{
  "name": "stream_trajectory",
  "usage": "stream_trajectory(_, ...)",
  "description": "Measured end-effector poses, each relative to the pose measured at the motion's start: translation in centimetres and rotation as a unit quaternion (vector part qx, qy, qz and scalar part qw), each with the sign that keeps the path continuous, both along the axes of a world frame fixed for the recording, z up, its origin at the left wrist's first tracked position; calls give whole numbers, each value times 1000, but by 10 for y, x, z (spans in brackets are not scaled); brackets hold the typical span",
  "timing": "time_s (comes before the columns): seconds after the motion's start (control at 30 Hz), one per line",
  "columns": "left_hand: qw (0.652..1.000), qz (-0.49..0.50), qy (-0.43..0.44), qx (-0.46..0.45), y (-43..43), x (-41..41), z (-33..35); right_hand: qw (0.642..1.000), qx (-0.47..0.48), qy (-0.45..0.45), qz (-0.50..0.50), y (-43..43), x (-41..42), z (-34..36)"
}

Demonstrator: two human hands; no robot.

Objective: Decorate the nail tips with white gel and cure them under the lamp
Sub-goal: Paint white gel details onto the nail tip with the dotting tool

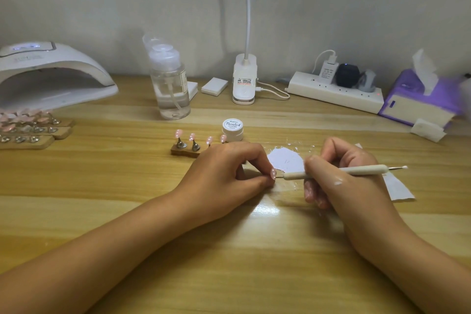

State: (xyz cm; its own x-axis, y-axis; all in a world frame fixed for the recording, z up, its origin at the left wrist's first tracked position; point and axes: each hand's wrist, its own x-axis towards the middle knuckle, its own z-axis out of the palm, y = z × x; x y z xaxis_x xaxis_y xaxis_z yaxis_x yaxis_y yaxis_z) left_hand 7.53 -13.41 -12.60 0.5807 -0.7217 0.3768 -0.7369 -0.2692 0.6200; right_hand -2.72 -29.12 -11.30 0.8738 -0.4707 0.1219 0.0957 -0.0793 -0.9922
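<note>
Head view over the wooden table (102, 211), with the white curing lamp (51, 71) at far left and a clear pump bottle (170, 84) to its right. Near centre, left hand (229, 171) with grip pinched tight on one pink nail tip (273, 174), and right hand (344, 173) just to its right with grip curled round a white dotting tool (336, 172), metal point right at that tip. Just beyond the hands, a sheet of paper (285, 163) with white smears, a wooden stand (183, 151) carrying more pink tips, and the small white gel jar (232, 130), lid on, just behind the stand.
</note>
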Motion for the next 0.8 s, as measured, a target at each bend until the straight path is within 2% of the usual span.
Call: stream_trajectory(0.8,1000,-2,-20,-3,0,-1,0,1000,15,-10,-16,0,0,0)
